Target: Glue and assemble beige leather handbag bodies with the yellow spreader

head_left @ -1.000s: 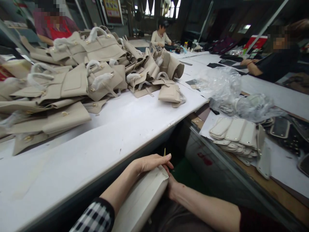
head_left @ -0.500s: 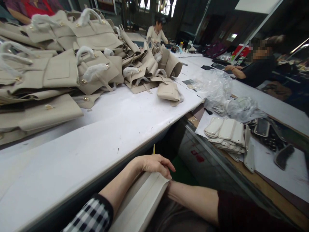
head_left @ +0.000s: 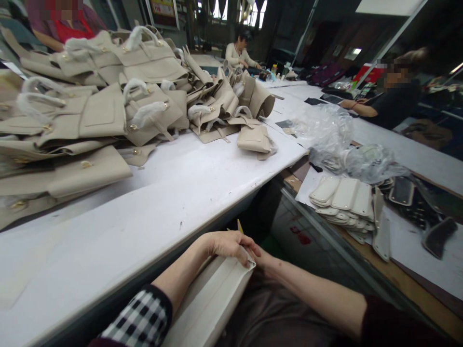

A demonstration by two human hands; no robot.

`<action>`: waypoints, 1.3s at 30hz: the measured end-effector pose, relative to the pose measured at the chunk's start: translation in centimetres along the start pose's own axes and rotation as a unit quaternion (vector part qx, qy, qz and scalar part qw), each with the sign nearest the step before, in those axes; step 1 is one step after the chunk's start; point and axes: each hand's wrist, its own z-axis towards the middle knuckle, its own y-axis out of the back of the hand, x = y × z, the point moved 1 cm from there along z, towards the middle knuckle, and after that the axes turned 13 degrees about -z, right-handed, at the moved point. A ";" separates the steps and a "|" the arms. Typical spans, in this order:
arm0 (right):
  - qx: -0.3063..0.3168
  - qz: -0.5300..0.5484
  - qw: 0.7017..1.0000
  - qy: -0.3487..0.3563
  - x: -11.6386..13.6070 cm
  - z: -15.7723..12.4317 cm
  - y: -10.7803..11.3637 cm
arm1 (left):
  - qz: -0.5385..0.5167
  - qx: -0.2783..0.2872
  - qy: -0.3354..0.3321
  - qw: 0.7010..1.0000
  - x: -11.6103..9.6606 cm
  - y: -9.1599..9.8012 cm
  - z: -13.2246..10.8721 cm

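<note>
A long off-white bag piece with a lengthwise crease slants across my lap. My left hand bends over its far end, fingers curled down onto the corner and closed. Against those fingertips, at the right side of the same corner, is my right hand; its fingers are mostly hidden behind the left hand and the piece. Just beyond my knuckles a thin yellow pointed tip sticks up, and I cannot make out what it belongs to.
A heap of beige handbags with wrapped handles covers the far left of the white table. On the right are stacked white padded pieces, dark pieces and clear plastic bags. Several co-workers sit or stand around the tables.
My right hand has come up from under the piece's far end to beside my left fingers. The left fingers have curled in more. The view has shifted slightly left.
</note>
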 end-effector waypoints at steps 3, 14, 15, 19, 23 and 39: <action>0.056 0.008 0.997 -0.044 -2.3 0.2 5.0 | -0.016 0.000 0.011 1.000 -0.1 -0.1 -0.2; 0.394 0.016 0.918 -0.037 2.6 -5.9 13.8 | 0.010 0.013 0.014 1.000 -0.5 -0.1 -0.2; 0.394 0.008 0.918 -0.035 2.8 -5.8 12.9 | 0.018 0.010 0.017 1.000 -0.6 -0.1 -0.3; 0.385 -0.025 0.922 -0.025 2.7 -5.3 10.6 | 0.088 0.000 0.013 0.996 -1.1 0.0 -0.5; 0.394 -0.029 0.918 -0.045 2.9 -5.4 10.2 | 0.121 0.000 0.013 0.993 -1.5 0.0 -0.4; 0.373 0.063 0.915 -0.138 2.6 -6.9 6.6 | 0.109 -0.012 0.005 0.994 -1.0 0.3 -0.4</action>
